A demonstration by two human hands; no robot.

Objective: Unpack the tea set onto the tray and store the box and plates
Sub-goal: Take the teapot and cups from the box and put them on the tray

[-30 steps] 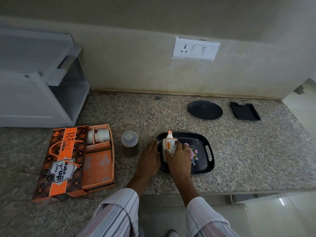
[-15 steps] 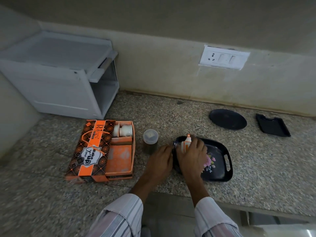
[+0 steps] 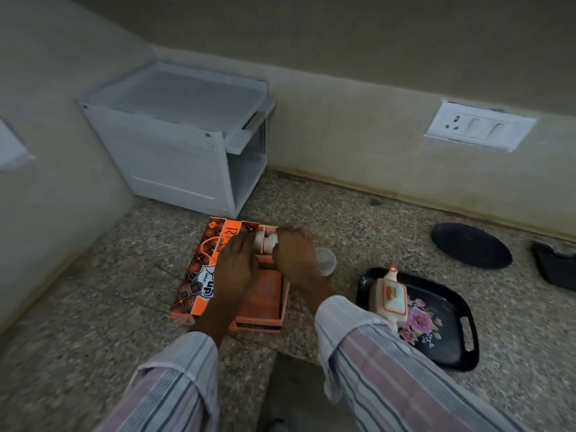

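Box of orange card lies open on the tabletop; the left hand and right hand reach over its white cups, fingers curled, grip unclear. Rightward, the teapot sits on the black tray; a round plate lies beyond.

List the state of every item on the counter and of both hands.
Box: open, cups inside.
Cups: in the box.
Teapot: on the tray.
Tray: flat on the counter.
Round plate: lying bare.
Left hand: over the box.
Right hand: at the cups, grip unclear.
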